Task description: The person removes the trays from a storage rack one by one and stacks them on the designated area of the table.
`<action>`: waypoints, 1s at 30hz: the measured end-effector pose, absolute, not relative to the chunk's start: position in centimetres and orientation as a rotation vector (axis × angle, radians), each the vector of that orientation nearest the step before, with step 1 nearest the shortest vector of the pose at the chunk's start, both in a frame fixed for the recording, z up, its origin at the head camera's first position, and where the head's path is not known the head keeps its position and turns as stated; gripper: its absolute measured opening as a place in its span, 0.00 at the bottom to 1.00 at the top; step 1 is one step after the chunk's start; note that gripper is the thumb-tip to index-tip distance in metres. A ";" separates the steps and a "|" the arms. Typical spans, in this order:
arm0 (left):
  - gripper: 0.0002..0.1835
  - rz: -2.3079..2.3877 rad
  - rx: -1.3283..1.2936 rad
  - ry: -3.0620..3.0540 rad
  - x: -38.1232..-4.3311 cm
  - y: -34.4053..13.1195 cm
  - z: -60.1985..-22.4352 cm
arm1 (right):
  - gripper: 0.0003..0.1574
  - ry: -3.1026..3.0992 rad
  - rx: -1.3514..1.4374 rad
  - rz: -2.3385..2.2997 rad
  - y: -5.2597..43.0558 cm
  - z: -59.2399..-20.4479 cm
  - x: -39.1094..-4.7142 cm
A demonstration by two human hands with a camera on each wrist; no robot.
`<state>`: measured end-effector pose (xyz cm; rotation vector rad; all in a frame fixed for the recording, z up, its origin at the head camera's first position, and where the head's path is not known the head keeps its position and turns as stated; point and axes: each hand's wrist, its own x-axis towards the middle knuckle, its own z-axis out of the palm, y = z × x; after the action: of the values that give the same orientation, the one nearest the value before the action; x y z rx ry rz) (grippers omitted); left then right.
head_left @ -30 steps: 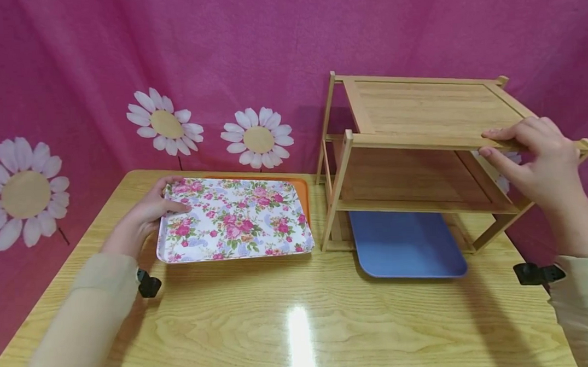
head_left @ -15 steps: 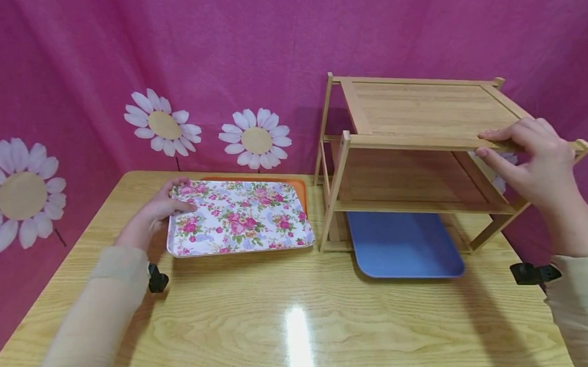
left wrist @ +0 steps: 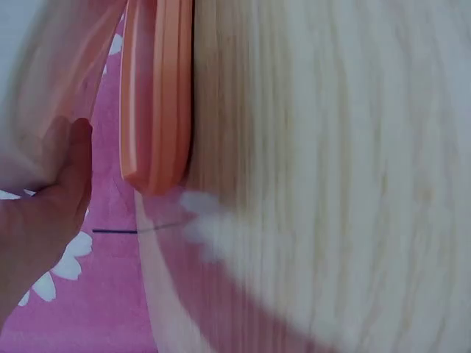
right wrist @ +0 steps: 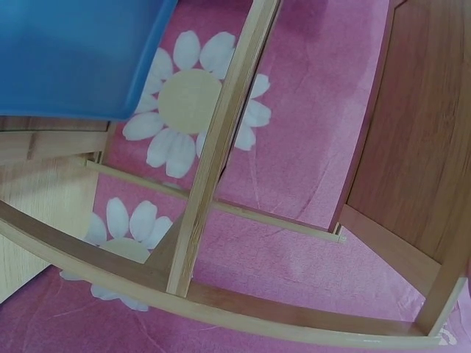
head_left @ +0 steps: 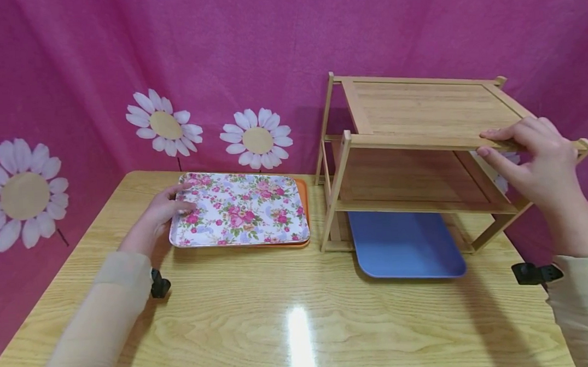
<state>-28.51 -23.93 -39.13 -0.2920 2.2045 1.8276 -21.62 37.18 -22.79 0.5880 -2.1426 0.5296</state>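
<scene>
On the left, my left hand grips the left edge of a white floral tray between thumb and fingers. The floral tray covers most of an orange tray; the left wrist view shows a gap between this hand's floral tray and the orange tray. My right hand holds the front rail of a wooden rack near its right end. A blue tray lies under the rack's middle shelf, its front part sticking out; the right wrist view also shows the blue tray.
The wooden table spreads out in front of the trays and rack. A pink curtain with large daisies hangs close behind. The rack's left front leg stands just right of the orange tray.
My left hand has moved the floral tray back, toward the curtain, and slightly right, so orange now shows along its front right edge too. The right hand stays on the rack.
</scene>
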 end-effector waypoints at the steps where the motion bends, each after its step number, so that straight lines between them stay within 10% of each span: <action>1: 0.40 1.783 -0.255 2.241 -28.5 -24.0 -39.2 | 0.33 -2.142 0.590 0.532 37.2 -22.8 -21.6; 30: 0.61 0.876 0.104 2.648 -31.0 -23.7 -41.4 | 0.36 -2.154 0.591 0.520 36.4 -22.4 -21.0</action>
<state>-31.01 -23.68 -41.42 0.1037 2.6478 0.8758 -21.00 36.43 -22.38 0.5907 -2.1538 0.5200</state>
